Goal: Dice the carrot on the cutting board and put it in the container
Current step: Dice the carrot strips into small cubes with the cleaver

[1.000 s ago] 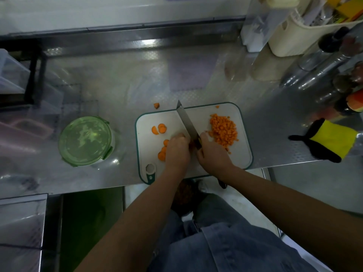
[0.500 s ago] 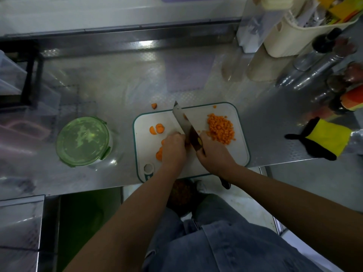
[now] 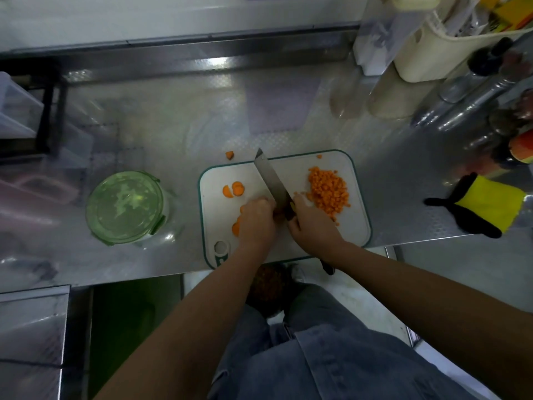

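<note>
A stainless-steel worktop (image 3: 173, 134) carries a white cutting board (image 3: 356, 229) at its near edge, close to the centre. On the right half of the board lies a heap of diced carrot (image 3: 328, 190), which is the finished part of the dicing. The right hand (image 3: 311, 223) has its fingers clamped round the handle of a knife (image 3: 271, 180), with the blade angled toward the far-left corner of the board. The left hand (image 3: 256, 220) sits just beside the blade, its fingers curled down over the carrot slices (image 3: 236, 228) being cut; the hand hides most of them. Two cut rounds (image 3: 233, 189) wait near the left edge of the board, and one stray carrot piece (image 3: 229, 155) lies on the worktop just beyond the far edge. The container (image 3: 125, 207) stands left of the board, apart from it, with its green lid on. Judgement: dicing is well past halfway. Remaining work is to dice the slices and rounds, open the container, and transfer all the carrot.
</note>
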